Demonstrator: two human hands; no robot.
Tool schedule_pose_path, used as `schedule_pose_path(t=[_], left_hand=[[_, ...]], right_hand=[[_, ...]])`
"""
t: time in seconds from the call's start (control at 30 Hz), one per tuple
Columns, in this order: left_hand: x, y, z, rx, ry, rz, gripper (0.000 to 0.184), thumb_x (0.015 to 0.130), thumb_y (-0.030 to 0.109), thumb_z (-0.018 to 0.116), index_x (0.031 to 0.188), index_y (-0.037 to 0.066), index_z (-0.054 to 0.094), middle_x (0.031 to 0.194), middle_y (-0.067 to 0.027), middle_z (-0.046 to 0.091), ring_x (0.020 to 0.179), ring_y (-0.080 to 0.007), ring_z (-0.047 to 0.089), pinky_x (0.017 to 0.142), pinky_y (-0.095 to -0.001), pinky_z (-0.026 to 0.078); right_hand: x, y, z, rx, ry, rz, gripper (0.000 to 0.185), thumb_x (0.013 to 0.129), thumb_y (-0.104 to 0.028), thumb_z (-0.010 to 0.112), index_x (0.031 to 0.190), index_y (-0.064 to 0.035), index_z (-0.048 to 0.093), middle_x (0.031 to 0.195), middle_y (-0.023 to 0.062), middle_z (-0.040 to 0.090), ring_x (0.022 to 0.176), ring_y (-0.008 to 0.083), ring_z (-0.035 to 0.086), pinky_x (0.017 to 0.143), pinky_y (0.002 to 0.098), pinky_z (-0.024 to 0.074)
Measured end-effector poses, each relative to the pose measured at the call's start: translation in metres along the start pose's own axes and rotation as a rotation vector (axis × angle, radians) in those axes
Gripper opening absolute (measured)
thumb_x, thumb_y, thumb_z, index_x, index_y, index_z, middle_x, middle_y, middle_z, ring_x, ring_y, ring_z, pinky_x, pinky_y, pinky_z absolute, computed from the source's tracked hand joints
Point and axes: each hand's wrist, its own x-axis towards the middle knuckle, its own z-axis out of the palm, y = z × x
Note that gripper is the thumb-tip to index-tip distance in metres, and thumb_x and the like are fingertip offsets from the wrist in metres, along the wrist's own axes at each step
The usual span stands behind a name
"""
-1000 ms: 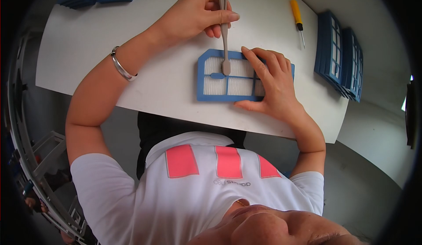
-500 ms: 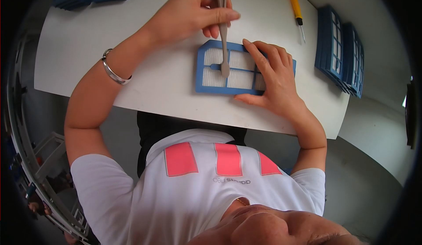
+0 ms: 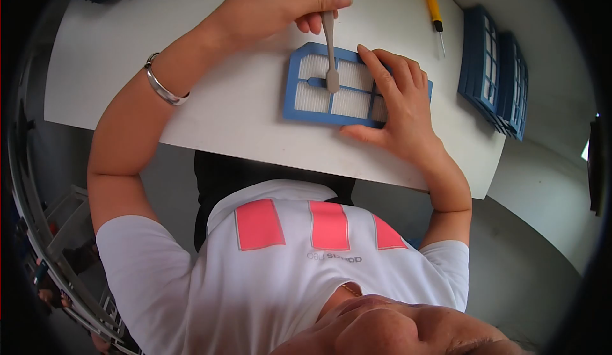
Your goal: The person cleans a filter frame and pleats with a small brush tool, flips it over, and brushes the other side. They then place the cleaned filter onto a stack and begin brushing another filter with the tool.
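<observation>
Pinning One Filter, Holding One Tool

Filter (image 3: 350,103): one, blue-framed, flat on the table (image 3: 223,109) before you. Right hand (image 3: 406,103): yours, spread across its right end, thumb at the near edge, fingers over the far one, presumably against sliding. Left hand (image 3: 277,4): yours, pinched around the grey tool (image 3: 329,43), whose rounded tip stood over the middle bar; the high grip probably left your view open. Bare tabletop ran leftward and to the near edge. Screwdriver (image 3: 433,4): beyond your right hand. Stacks (image 3: 478,62): along the right edge, apparently bounding that side.
</observation>
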Motion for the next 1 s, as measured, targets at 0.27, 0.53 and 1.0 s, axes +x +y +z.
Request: schedule_pose_path(t=[0.27,0.53,1.0], left_hand=[[0.004,-0.003,-0.004,0.016,-0.050,0.046,0.019,0.098,0.015,0.069,0.101,-0.001,0.060,0.078,-0.0060,0.066,0.061,-0.0080,0.063,0.055,-0.0197,0.053],[0.000,-0.002,0.000,-0.014,-0.082,0.070,0.018,0.099,0.014,0.067,0.104,-0.002,0.058,0.077,-0.0052,0.064,0.060,-0.0078,0.062,0.054,-0.0199,0.053],[0.000,-0.002,-0.010,0.027,0.059,0.104,0.016,0.099,0.014,0.067,0.102,-0.001,0.059,0.079,-0.0048,0.064,0.060,-0.0078,0.061,0.054,-0.0189,0.052]], right_hand=[[0.000,0.000,0.000,-0.008,0.005,0.010,0.102,0.063,-0.056,0.084,0.147,-0.0109,0.048,0.131,0.0109,0.054,0.113,0.0338,0.050,0.097,0.0463,0.0370],[0.000,0.001,0.001,-0.004,0.016,0.008,0.101,0.064,-0.055,0.084,0.147,-0.0106,0.048,0.130,0.0108,0.054,0.114,0.0334,0.050,0.097,0.0463,0.0371],[-0.001,0.003,0.002,-0.034,0.031,0.033,0.101,0.066,-0.058,0.083,0.148,-0.0102,0.048,0.131,0.0114,0.053,0.115,0.0333,0.049,0.098,0.0469,0.0366]])
